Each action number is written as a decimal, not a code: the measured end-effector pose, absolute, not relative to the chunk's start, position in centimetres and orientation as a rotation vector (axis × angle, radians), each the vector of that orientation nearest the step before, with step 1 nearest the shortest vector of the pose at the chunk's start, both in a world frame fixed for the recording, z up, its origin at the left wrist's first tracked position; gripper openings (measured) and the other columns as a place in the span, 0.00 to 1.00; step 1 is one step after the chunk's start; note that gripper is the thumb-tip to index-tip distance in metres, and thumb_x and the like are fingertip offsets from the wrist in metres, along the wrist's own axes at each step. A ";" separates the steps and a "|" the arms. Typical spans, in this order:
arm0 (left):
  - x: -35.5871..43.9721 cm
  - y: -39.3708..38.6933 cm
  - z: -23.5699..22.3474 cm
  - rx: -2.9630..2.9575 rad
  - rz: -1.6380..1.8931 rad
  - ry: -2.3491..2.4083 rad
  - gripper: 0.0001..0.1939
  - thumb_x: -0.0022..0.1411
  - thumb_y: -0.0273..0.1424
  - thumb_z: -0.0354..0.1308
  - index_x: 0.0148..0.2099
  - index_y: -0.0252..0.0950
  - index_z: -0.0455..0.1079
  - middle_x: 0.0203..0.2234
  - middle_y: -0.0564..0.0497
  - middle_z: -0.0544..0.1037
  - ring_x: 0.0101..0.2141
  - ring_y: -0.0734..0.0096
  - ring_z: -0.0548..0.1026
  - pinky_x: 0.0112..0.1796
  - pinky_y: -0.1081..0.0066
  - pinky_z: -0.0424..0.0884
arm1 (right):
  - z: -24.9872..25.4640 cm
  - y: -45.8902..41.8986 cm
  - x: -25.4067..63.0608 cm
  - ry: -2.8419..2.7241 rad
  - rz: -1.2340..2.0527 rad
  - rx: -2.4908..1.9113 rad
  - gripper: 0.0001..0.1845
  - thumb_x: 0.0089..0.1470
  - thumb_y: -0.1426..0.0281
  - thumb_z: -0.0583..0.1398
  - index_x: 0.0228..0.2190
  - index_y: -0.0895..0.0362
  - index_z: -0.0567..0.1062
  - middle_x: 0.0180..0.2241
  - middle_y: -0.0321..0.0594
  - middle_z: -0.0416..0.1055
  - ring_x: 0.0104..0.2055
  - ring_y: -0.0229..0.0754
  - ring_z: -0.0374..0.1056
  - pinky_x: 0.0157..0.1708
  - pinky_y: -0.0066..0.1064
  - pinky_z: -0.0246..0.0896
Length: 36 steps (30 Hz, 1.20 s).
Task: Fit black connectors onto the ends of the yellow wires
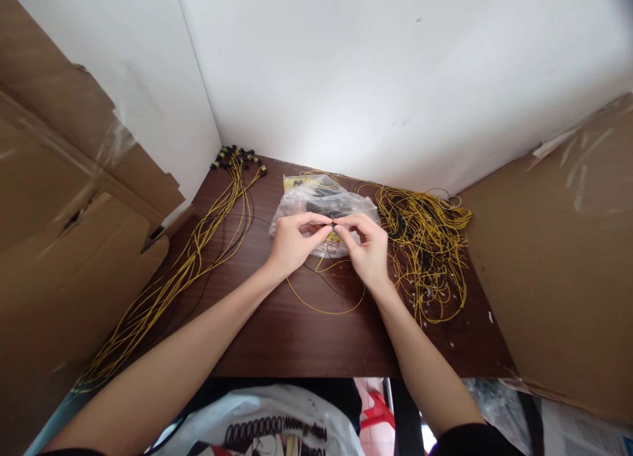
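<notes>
My left hand (297, 240) and my right hand (364, 244) meet over the middle of the table, fingertips pinched together. Between them is a small dark connector (333, 226), mostly covered by the fingers. A thin yellow wire (324, 312) hangs from there and loops on the table below, with a dark wire beside it. Just behind the hands lies a clear plastic bag (316, 199) holding black and yellow parts.
A tangled heap of yellow and black wires (425, 238) lies on the right of the brown table (306, 350). On the left runs a bundle of yellow wires (198, 258) ending in black connectors (237, 156). Cardboard panels (64, 232) flank both sides; a white wall (346, 80) stands behind.
</notes>
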<state>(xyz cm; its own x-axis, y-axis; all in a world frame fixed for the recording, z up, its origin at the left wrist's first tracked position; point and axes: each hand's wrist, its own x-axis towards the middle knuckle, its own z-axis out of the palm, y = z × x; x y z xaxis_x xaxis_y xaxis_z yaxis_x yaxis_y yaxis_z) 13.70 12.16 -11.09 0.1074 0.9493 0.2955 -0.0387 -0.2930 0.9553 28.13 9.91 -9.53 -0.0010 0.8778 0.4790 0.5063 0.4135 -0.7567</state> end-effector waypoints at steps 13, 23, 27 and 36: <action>13.8 12.5 -11.0 1.175 1.224 0.858 0.09 0.48 0.29 0.64 0.34 0.32 0.75 0.28 0.48 0.80 0.27 0.70 0.77 0.31 0.69 0.75 | -9.6 10.4 28.6 -1.603 0.590 -1.200 0.06 0.52 0.68 0.61 0.32 0.52 0.78 0.33 0.38 0.72 0.34 0.39 0.68 0.33 0.33 0.64; 13.6 12.7 -10.7 0.956 1.065 0.746 0.11 0.46 0.29 0.66 0.34 0.31 0.73 0.25 0.48 0.79 0.25 0.72 0.75 0.31 0.68 0.72 | -9.0 10.3 28.9 -1.632 0.674 -1.153 0.07 0.53 0.68 0.59 0.34 0.53 0.78 0.33 0.38 0.72 0.34 0.38 0.69 0.35 0.33 0.66; 13.4 12.7 -10.5 0.839 0.967 0.664 0.11 0.47 0.28 0.66 0.34 0.30 0.73 0.25 0.47 0.78 0.27 0.73 0.74 0.34 0.68 0.70 | -8.9 10.2 29.0 -1.582 0.805 -1.113 0.07 0.53 0.69 0.60 0.35 0.54 0.77 0.32 0.38 0.72 0.30 0.37 0.70 0.35 0.34 0.67; 12.9 12.9 -10.1 0.749 0.783 0.554 0.06 0.49 0.25 0.63 0.32 0.29 0.73 0.24 0.47 0.77 0.25 0.77 0.72 0.29 0.74 0.64 | -8.1 10.1 29.2 -1.510 1.044 -1.025 0.07 0.50 0.69 0.62 0.33 0.54 0.78 0.27 0.35 0.73 0.28 0.36 0.71 0.35 0.34 0.68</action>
